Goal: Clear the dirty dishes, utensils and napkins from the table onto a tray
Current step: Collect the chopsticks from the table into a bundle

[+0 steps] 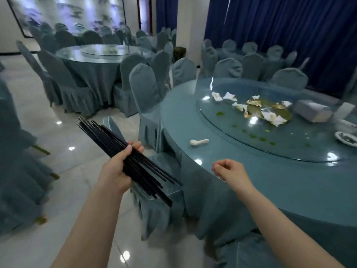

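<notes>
My left hand [117, 167] grips a bundle of several black chopsticks [100, 134], held out over the floor to the left of the round table [251, 171]. My right hand [230, 170] hovers over the table's near edge with its fingers loosely curled and nothing in it. A white ceramic spoon [199, 141] lies on the table a little beyond that hand. Crumpled dirty napkins [270, 115] and food scraps are scattered on the glass turntable [222, 120]. A small dish [345, 138] sits at the far right edge. No tray is visible.
A grey tissue box [311, 111] stands on the turntable at the right. Covered chairs [146, 89] ring the table, one directly below my left hand. Another set table [100, 55] stands at the back left across a glossy tile floor [63, 144].
</notes>
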